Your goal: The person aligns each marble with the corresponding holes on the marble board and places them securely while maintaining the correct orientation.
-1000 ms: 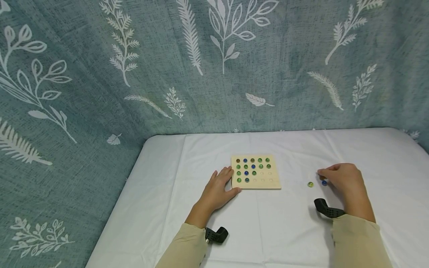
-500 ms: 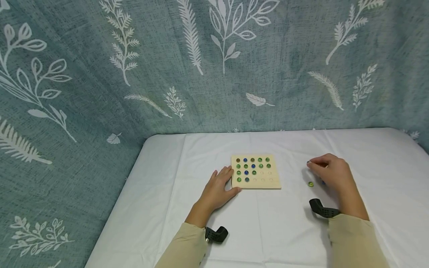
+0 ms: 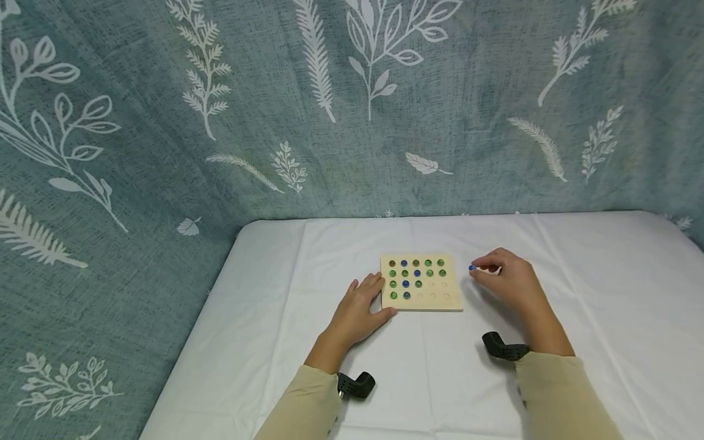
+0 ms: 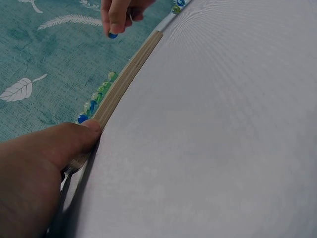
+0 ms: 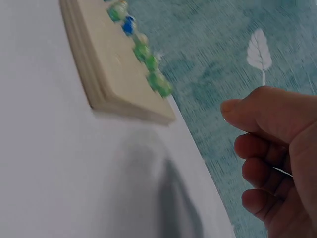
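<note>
A pale wooden board (image 3: 456, 293) with rows of round hollows lies on the white-covered table. Green, blue and brownish marbles fill its two back rows and the left part of its two front rows. My left hand (image 3: 360, 308) lies at the board's left side, fingers stretched against the edge, thumb at the front left corner. To the right of the board, my right hand (image 3: 508, 284) pinches a blue marble (image 3: 472, 267) between thumb and fingertips, raised above the cloth. In the right wrist view, the thumb hides that marble.
In the left wrist view, loose green and blue marbles (image 4: 176, 8) lie beyond the board; the right arm hides them from the head view. A patterned teal curtain (image 3: 352, 153) hangs behind the table's far edge. White cloth (image 3: 440, 379) stretches in front of the board.
My right hand has lifted the blue marble from beside the loose marbles and carried it left towards the board. My left hand has stayed in place.
</note>
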`<action>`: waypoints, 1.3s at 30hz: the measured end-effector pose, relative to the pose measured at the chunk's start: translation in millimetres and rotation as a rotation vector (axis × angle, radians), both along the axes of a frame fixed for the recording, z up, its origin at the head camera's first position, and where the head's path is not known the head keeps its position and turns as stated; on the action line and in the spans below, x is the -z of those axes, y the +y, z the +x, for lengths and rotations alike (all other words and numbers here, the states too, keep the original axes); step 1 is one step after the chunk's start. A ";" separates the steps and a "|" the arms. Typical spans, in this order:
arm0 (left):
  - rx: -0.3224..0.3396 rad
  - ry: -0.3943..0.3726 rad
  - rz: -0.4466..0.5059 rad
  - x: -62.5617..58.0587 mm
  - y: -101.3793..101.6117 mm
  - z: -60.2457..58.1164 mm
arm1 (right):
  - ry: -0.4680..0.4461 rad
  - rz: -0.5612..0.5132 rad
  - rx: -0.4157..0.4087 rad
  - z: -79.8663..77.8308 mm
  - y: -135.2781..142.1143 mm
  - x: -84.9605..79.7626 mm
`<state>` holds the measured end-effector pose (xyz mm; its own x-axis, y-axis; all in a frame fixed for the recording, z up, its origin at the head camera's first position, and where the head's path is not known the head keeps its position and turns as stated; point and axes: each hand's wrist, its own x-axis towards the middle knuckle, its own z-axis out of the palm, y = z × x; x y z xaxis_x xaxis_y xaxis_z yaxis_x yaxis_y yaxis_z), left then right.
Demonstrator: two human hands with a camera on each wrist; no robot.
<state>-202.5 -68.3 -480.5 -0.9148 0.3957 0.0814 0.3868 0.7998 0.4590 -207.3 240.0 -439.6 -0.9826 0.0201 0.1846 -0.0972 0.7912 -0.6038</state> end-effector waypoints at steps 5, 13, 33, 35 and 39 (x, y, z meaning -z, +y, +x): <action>-0.003 -0.006 -0.004 -0.3 0.2 -0.2 | 0.016 0.005 -0.083 -3.5 -21.3 3.5; -0.006 0.006 -0.006 0.9 -0.3 0.0 | 0.030 0.029 -0.165 -5.3 -46.3 8.8; -0.002 0.013 -0.002 1.6 0.6 -0.2 | 0.020 0.095 -0.209 -6.0 -66.1 16.5; -0.002 0.016 -0.003 1.8 0.7 -0.4 | 0.019 0.096 -0.212 -6.1 -66.1 16.7; -0.005 0.017 -0.005 1.8 0.9 -0.6 | 0.018 0.103 -0.222 -6.2 -65.7 17.1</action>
